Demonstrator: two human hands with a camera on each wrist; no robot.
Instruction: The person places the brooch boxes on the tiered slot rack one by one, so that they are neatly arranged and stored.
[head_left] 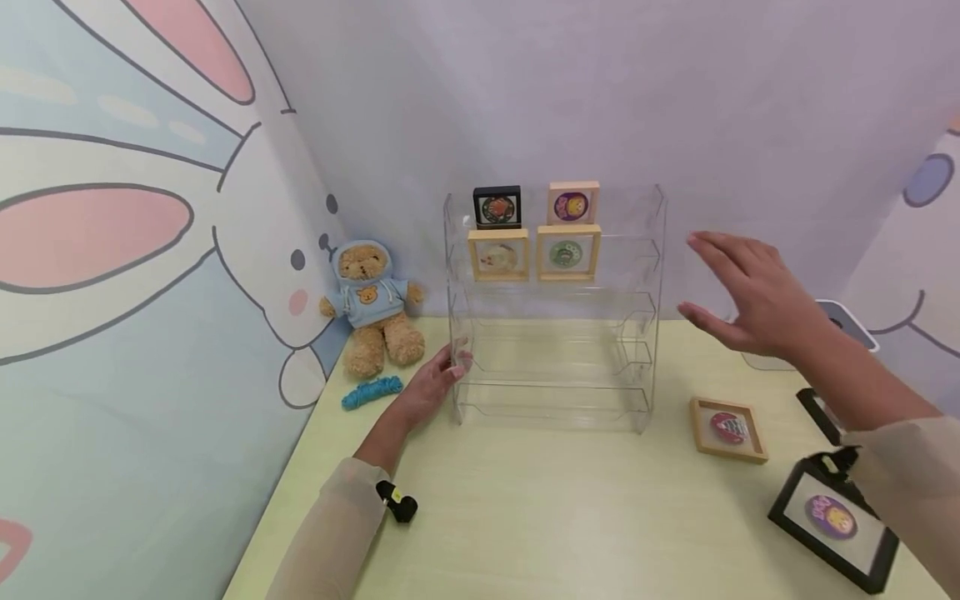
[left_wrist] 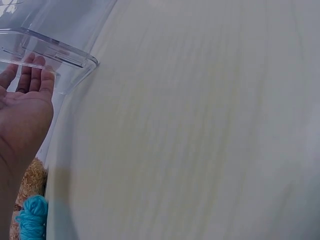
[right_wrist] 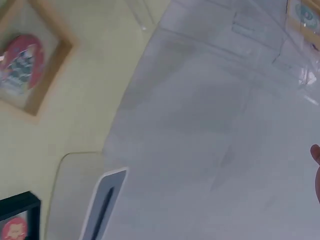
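Observation:
A clear tiered display rack [head_left: 555,386] stands on the table. My left hand [head_left: 431,387] grips its left side low down; in the left wrist view, the fingers [left_wrist: 36,75] show through the clear plastic. My right hand [head_left: 765,292] is raised in the air to the right of the rack, fingers extended, thumb apart, holding nothing. On the rack's top tier stand a black frame [head_left: 497,207] and a pale frame with a purple badge [head_left: 573,204]. Below them are two light wooden frames, one with a cream badge [head_left: 501,257], one with a green badge [head_left: 567,253].
Right of the rack lie a wooden frame with a red badge [head_left: 728,428] and a black frame with a purple badge [head_left: 832,518]. Another black frame [head_left: 817,417] is partly behind the right arm. A teddy bear [head_left: 377,300] and blue yarn [head_left: 372,392] are at the left.

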